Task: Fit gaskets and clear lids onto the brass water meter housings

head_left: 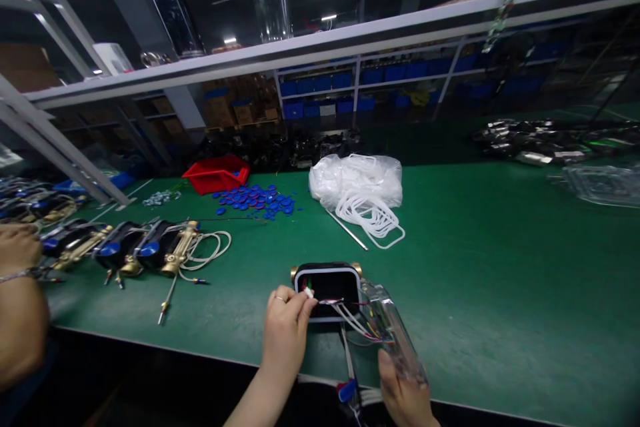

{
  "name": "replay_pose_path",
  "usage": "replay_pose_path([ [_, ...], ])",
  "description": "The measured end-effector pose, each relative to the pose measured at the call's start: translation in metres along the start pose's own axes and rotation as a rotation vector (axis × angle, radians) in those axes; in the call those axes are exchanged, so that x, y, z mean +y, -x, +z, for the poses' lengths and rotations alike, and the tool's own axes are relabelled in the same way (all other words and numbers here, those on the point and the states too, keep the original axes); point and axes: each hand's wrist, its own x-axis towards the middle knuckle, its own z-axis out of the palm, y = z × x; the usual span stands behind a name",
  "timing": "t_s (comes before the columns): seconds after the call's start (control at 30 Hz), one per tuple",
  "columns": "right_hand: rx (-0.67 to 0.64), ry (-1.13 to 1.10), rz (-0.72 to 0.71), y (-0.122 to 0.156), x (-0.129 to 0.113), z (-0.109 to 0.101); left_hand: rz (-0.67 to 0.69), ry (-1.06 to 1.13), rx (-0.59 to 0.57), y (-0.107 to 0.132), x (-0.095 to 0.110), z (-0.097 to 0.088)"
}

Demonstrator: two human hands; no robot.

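My left hand pinches a small white connector over the open front of a black housing. Brass ends stick out on both sides of that housing, and a pale rim edges its opening. In my right hand is a clear plastic cover, held tilted to the right of the housing. Thin coloured wires and white cables run between the cover and the housing. A grey cable with a blue part hangs over the bench's front edge below.
On the green bench lie a bag with coiled white tubing, a metal rod, blue caps and a red bin. Several brass-fitted meters line the left, near another person's arm. A shelf spans above.
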Motion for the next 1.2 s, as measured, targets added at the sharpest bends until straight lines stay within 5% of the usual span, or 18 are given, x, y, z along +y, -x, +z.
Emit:
replay_pose_path([
  [0.3, -0.034, -0.02, 0.039, 0.01, 0.006, 0.002, -0.149, -0.056, 0.208, -0.003, -0.012, 0.028],
  [0.47, -0.029, -0.049, 0.068, 0.011, 0.009, 0.004, -0.269, 0.048, -0.022, -0.009, -0.014, 0.031],
  [0.6, -0.015, -0.042, -0.09, -0.011, -0.003, -0.005, -0.271, 0.084, -0.128, -0.01, -0.015, 0.027],
  [0.8, -0.155, 0.141, -0.55, -0.039, -0.037, -0.035, -0.314, 0.17, -0.233, 0.022, -0.004, 0.008],
  [1.0, -0.359, 0.555, -0.727, -0.057, -0.059, -0.053, -0.372, 0.216, -0.259, 0.044, 0.002, 0.005],
  [1.2, -0.531, 0.685, -0.878, -0.06, -0.064, -0.057, -0.244, 0.186, -0.255, 0.05, -0.001, 0.009],
])
